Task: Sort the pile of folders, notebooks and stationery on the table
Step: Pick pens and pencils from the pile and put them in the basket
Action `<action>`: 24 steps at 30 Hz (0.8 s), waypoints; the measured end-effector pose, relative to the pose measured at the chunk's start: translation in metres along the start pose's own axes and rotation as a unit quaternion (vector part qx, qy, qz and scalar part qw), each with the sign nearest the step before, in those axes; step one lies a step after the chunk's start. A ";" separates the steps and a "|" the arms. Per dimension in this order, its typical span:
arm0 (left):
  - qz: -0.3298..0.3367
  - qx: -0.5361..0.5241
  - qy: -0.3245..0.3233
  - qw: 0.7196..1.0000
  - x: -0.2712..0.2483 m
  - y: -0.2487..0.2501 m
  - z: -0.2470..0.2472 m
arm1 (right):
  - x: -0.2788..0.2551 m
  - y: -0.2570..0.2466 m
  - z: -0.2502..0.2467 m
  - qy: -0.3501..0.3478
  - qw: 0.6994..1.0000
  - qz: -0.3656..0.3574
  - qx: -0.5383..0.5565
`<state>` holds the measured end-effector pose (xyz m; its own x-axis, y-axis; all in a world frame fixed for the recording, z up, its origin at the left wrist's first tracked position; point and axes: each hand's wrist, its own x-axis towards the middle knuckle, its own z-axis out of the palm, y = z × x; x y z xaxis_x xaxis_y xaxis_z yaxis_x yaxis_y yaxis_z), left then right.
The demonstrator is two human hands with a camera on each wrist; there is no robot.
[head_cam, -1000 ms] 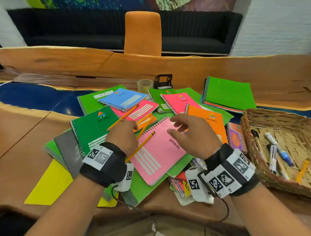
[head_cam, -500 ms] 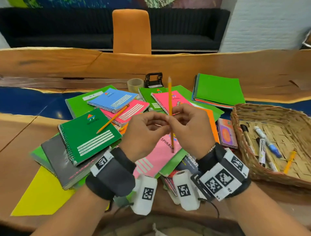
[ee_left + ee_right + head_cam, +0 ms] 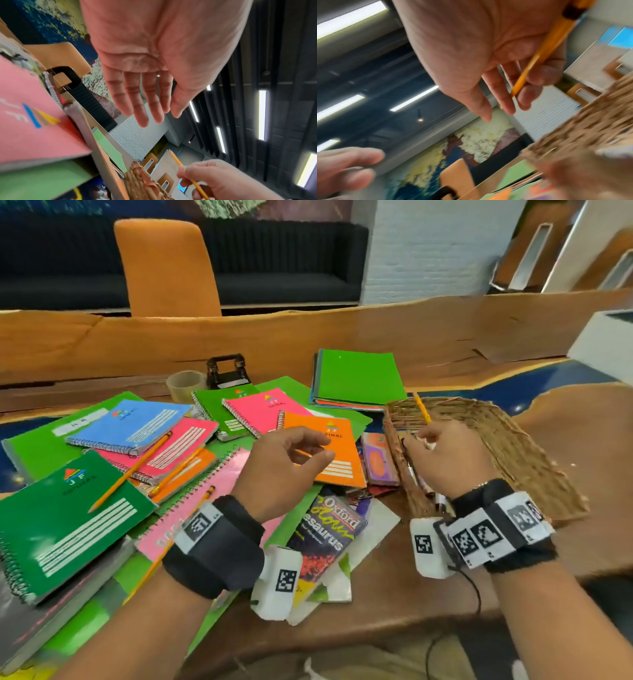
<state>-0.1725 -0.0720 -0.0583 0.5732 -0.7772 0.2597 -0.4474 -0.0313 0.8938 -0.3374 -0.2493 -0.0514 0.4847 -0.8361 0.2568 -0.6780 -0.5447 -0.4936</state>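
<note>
My right hand (image 3: 440, 455) pinches a yellow pencil (image 3: 422, 409) over the left part of the wicker basket (image 3: 520, 460); the pencil (image 3: 537, 59) runs between thumb and fingers, its tip pointing up and away. My left hand (image 3: 284, 470) hovers empty over the orange spiral notebook (image 3: 329, 440), fingers relaxed and nearly straight (image 3: 142, 100). Below it a heap of spiral notebooks spreads out: green (image 3: 68, 515), blue (image 3: 133, 424), pink (image 3: 185, 440). Three more pencils lie on the pile, one on the green notebook (image 3: 132, 472).
A neat stack of green folders (image 3: 356, 380) lies behind the basket. A tape roll (image 3: 185, 385) and black hole punch (image 3: 227, 371) stand at the back. A dictionary (image 3: 325, 537) and small purple book (image 3: 376, 460) sit near the basket. An orange chair (image 3: 164, 268) faces the table.
Both hands held the pencil upright together over the pile; now my right hand alone carries it rightward over the basket, and my left hand has let go and opened.
</note>
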 end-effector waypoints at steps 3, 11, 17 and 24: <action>0.010 0.011 -0.023 1.000 0.003 0.002 0.015 | 0.001 0.026 -0.013 -0.040 0.997 0.052 -0.033; -0.010 0.040 -0.026 0.999 0.003 0.001 0.013 | 0.001 0.029 -0.029 -0.066 0.997 0.028 0.023; -0.044 0.233 -0.021 0.971 0.002 -0.010 -0.020 | -0.015 -0.016 0.008 -0.126 0.982 -0.114 0.085; -0.163 0.428 -0.034 0.888 -0.019 -0.029 -0.072 | -0.032 -0.077 0.041 -0.178 0.945 -0.238 0.134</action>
<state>-0.1207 -0.0108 -0.0632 0.7383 -0.6744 -0.0110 -0.6399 -0.7055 0.3047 -0.2778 -0.1777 -0.0551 0.8871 -0.3999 0.2305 -0.1952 -0.7777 -0.5976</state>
